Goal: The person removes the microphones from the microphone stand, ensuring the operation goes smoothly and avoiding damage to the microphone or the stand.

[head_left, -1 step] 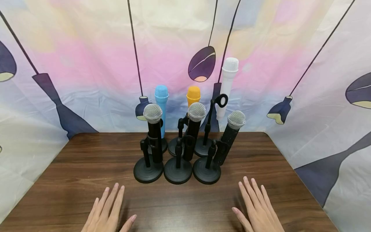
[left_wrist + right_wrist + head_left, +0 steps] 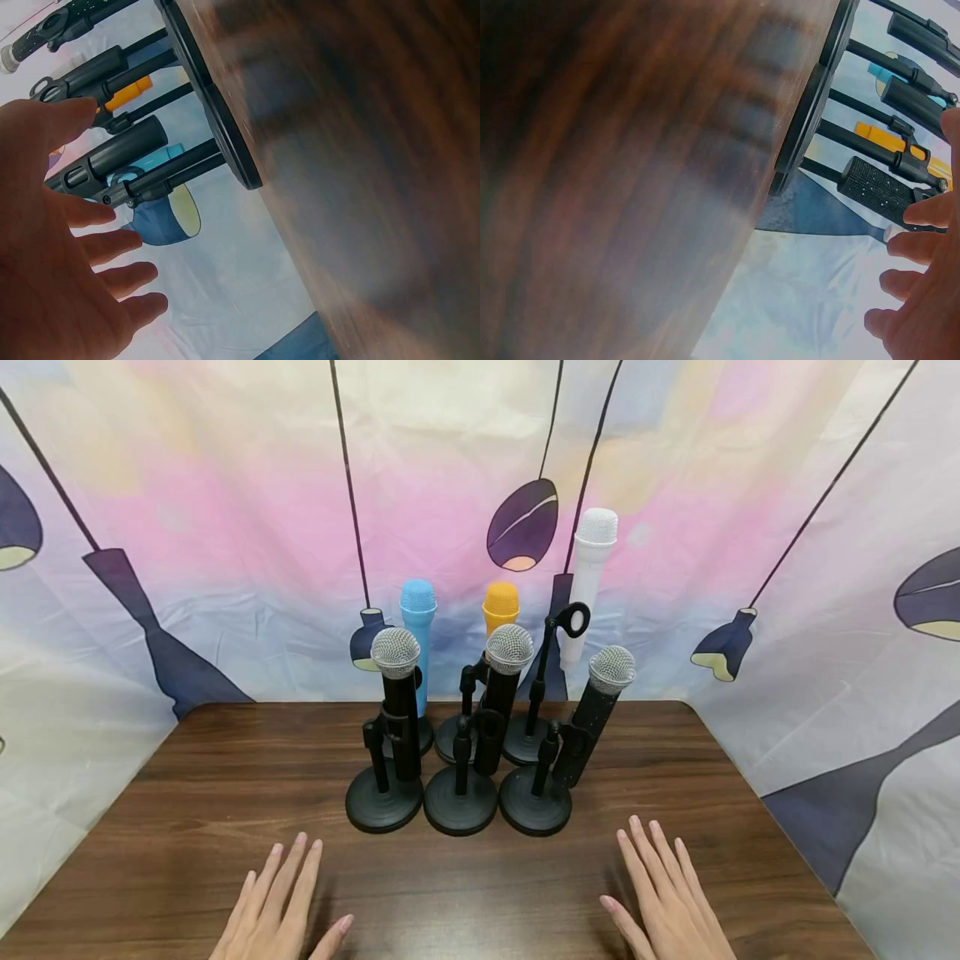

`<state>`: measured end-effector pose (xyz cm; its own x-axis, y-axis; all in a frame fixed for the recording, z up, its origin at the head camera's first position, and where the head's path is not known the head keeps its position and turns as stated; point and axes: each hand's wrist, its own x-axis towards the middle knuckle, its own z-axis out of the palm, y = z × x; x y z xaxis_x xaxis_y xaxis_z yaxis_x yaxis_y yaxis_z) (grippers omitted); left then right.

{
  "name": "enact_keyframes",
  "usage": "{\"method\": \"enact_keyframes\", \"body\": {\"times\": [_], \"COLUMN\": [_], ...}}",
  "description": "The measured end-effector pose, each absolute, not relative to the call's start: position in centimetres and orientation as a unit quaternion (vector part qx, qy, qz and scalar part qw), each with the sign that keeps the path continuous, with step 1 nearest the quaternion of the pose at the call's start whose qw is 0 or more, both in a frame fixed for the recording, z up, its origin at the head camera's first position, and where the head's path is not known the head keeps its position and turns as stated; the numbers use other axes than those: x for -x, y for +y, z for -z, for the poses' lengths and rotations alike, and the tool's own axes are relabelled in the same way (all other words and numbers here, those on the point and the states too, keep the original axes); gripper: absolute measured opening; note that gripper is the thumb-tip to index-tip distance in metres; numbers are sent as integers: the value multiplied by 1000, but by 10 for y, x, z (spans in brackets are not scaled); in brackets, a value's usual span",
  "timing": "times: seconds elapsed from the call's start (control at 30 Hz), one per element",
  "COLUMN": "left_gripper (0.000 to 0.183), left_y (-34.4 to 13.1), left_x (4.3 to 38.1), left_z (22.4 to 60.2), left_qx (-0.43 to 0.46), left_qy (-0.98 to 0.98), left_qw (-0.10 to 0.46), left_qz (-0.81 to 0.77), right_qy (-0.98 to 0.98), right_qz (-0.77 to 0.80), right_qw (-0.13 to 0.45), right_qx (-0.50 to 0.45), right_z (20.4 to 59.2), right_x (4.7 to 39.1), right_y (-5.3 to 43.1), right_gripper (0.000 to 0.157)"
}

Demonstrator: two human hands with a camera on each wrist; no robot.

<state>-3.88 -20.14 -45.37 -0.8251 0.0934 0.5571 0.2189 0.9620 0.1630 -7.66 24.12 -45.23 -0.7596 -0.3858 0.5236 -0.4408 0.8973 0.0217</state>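
Note:
My left hand (image 2: 273,910) is held over the table's near left part, fingers straight and spread, holding nothing. On the near right, my right hand (image 2: 667,902) has its fingers extended too, with nothing in it. Beyond them, three black microphones with silver grilles, left (image 2: 405,727), middle (image 2: 498,714) and speckled right (image 2: 588,731), lean in black desk stands (image 2: 461,806). Behind these are a blue microphone (image 2: 418,618), an orange microphone (image 2: 501,600) partly hidden, and a white microphone (image 2: 592,564) highest up, by a taller stand's ring (image 2: 577,620). Neither hand touches them.
The stands' round bases sit close together in two rows on the brown wooden table (image 2: 225,777), toward its far edge. A pastel cloth (image 2: 262,485) printed with dark lamp shapes hangs behind the table and around its sides.

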Motion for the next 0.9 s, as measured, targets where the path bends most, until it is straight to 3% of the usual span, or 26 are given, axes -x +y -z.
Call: {"method": "enact_keyframes", "body": {"times": [0.37,0.9], "left_gripper": [98,91], "left_y": [-204,-212], "left_x": [40,46], "left_z": [441,417], "left_qx": [90,101], "left_qy": [-952,-965], "left_qw": [277,210], "left_qz": [96,124], "right_qy": [-926,-910], "right_qz": [-77,-89], "right_qw": [276,276], "right_qx": [-244,-296], "right_z": [448,436], "right_x": [80,89], "right_y": [237,219], "right_gripper": [75,71]}}
